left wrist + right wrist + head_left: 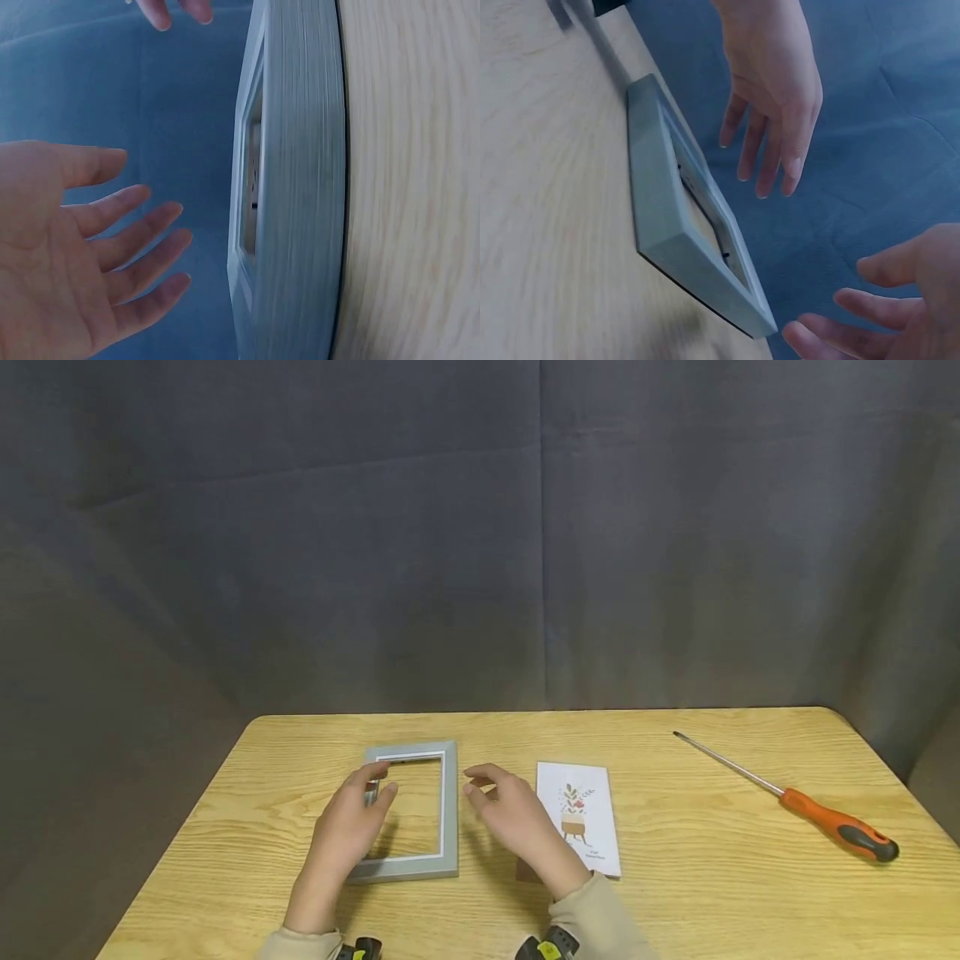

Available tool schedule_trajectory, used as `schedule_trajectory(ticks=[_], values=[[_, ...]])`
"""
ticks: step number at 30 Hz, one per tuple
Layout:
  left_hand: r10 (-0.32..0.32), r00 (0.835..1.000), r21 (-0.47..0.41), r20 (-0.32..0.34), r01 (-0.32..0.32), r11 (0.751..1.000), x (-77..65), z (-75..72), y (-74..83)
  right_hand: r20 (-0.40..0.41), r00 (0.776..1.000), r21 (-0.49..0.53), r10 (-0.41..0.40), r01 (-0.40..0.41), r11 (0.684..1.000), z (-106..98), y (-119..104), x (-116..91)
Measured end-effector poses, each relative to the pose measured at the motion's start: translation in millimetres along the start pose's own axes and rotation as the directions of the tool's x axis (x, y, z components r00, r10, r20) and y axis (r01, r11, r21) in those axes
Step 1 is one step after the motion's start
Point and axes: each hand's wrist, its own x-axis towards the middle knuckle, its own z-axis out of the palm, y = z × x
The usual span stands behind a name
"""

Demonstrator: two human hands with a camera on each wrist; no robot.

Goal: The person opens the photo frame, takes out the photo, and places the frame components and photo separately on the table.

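A grey-green picture frame [450, 810] with a white inner edge lies flat on the wooden table, its opening showing the wood below. My left hand [347, 822] hovers over its left side, fingers spread and relaxed, apart from it in the left wrist view. To the right of the frame, my right hand [517, 818] hangs above the table with loosely bent fingers and nothing in them. Both palms face each other. Partly behind my right wrist is a white card [600, 818] printed with a potted plant. Small dark tabs show inside the frame [660, 217].
A screwdriver [832, 822] with an orange and black handle lies at the right, its tip pointing to the back left. A brown patch [528, 871] shows beside the card, mostly hidden. Behind the table [712, 902] hangs a dark curtain [375, 568].
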Motion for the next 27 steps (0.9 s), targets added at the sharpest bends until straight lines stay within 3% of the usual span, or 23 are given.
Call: schedule_trajectory(ticks=[8,27], values=[[0.038,0.999,0.016,-0.006,-0.038,0.999,-4.7,10.7,15.6,-0.041,0.999,-0.077,0.006,-0.01,0.997,-20.6,7.5,-4.9],[0.148,0.989,0.072,0.021,-0.149,0.986,-11.7,31.3,27.6,-0.07,0.997,-0.2,0.019,-0.033,0.979,-64.9,44.0,-4.8]])
